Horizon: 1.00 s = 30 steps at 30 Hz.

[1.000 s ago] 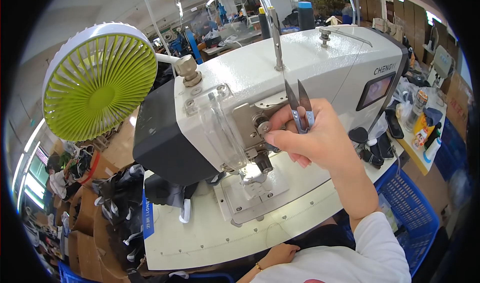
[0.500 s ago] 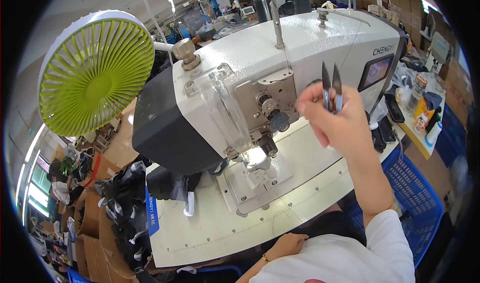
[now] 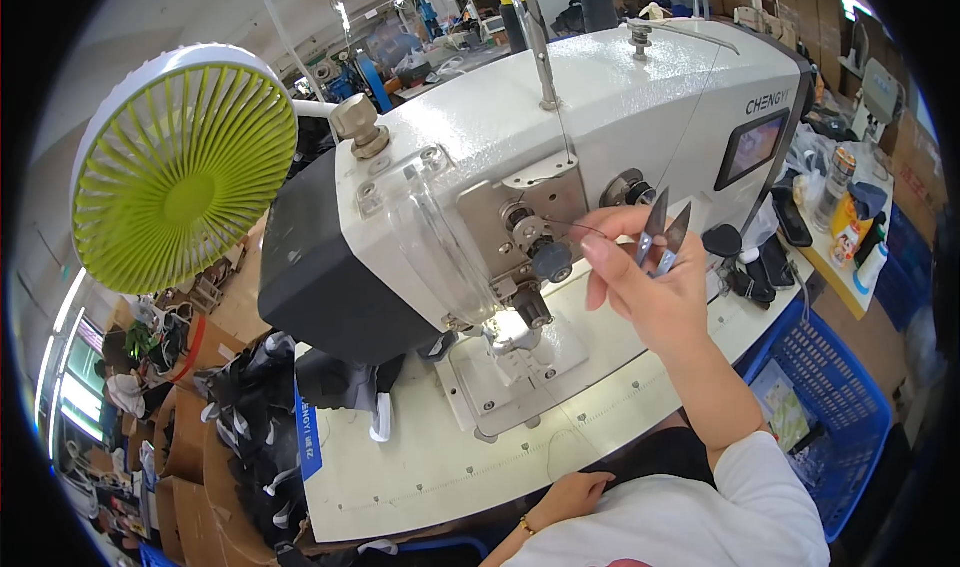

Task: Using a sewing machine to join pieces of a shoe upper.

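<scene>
My right hand (image 3: pixel 665 292) is raised before the sewing machine (image 3: pixel 440 157), closed round thread snips (image 3: pixel 665 237) whose two dark blades point up and apart. Its thumb and forefinger pinch a dark thread (image 3: pixel 575 227) that runs to the thread tension dial (image 3: pixel 530 232) on the machine's metal face plate. Below that dial are a black knob (image 3: pixel 551 262) and the lit needle area over a metal plate (image 3: pixel 515 377). My left hand (image 3: pixel 572 497) rests low by my lap, fingers loosely laid out and partly hidden, apparently holding nothing.
A green-and-white fan (image 3: pixel 190 197) stands at the left. Dark fabric pieces (image 3: pixel 345 382) lie on the machine table (image 3: pixel 400 467), with a heap of more (image 3: pixel 250 417) beside it. At right are a blue basket (image 3: pixel 840 367) and a side table (image 3: pixel 835 277) with bottles.
My right hand has moved slightly left and down toward the tension dial, the snips tilting right. A thread now shows between its fingertips and the dial. My left hand stays by my lap.
</scene>
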Tool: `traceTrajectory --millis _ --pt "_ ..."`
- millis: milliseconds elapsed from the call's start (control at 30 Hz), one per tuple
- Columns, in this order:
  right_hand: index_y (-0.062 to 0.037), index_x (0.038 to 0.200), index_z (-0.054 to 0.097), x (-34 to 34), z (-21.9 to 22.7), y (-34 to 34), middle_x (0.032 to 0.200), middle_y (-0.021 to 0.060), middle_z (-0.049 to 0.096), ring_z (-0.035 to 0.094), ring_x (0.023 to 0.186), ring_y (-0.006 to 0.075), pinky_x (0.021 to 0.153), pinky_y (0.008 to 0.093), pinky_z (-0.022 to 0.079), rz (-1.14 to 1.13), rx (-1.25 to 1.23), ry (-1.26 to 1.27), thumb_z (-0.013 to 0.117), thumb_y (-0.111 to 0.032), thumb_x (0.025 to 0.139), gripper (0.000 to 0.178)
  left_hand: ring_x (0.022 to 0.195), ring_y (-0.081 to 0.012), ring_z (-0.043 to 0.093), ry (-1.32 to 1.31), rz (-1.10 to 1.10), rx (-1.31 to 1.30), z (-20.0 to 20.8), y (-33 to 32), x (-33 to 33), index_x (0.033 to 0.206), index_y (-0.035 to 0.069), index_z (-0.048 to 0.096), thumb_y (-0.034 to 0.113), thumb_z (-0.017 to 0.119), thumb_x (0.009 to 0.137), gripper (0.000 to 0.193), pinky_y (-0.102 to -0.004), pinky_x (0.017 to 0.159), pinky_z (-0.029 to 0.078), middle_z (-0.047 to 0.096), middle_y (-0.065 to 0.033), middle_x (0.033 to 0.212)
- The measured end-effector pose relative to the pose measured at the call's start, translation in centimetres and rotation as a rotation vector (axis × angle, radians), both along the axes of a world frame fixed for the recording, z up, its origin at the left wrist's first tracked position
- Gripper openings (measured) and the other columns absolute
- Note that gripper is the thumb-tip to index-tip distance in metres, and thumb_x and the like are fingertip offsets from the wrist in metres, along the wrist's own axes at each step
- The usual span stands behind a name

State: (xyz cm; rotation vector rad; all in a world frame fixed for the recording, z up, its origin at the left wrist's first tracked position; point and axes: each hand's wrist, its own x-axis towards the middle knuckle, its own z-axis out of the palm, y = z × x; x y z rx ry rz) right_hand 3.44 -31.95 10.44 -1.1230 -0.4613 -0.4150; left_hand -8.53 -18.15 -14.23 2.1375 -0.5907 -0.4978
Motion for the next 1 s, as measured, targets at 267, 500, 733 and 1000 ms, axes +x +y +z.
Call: traceTrajectory --millis 267,500,733,1000 --pt "0.0019 0.083 0.058 0.6 -0.6 -0.1 0.063 0.0049 0.057 0.048 0.048 0.0063 0.043 0.0191 0.036 0.074 0.057 -0.003 0.062 -0.014 0.078 0.017 0.067 -0.0331 0.058 0.088 -0.046 0.051 2.3 -0.1 0.7 0.094 0.005 0.061 0.013 0.046 0.080 0.022 -0.0366 0.063 0.046 0.061 -0.0175 0.076" --pt "0.0025 0.077 0.060 0.4 -1.1 1.3 0.058 0.0027 0.057 0.048 0.050 0.0035 0.046 0.0173 0.037 -0.135 -0.052 0.030 0.062 -0.008 0.076 0.010 0.068 -0.0309 0.058 0.174 -0.154 0.273 1.5 2.0 0.1 0.092 0.006 0.062 0.016 0.044 0.079 0.025 -0.0356 0.064 0.046 0.061 -0.0164 0.075" --pt "0.0023 0.077 0.060 0.9 -1.5 2.0 0.056 0.0030 0.057 0.046 0.046 0.0020 0.042 0.0163 0.034 -0.115 0.094 -0.062 0.061 -0.006 0.076 0.008 0.069 -0.0305 0.058 0.197 -0.122 0.379 1.9 2.5 -0.7 0.090 0.006 0.062 0.016 0.043 0.079 0.024 -0.0358 0.066 0.047 0.061 -0.0157 0.075" --pt "0.0029 0.077 0.059 0.7 -1.3 2.0 0.056 0.0039 0.058 0.044 0.042 0.0016 0.038 0.0167 0.031 -0.073 0.139 -0.059 0.060 -0.006 0.077 0.009 0.068 -0.0301 0.059 0.205 -0.130 0.394 1.1 2.5 -0.9 0.089 0.006 0.062 0.016 0.044 0.079 0.023 -0.0363 0.064 0.047 0.062 -0.0148 0.076"
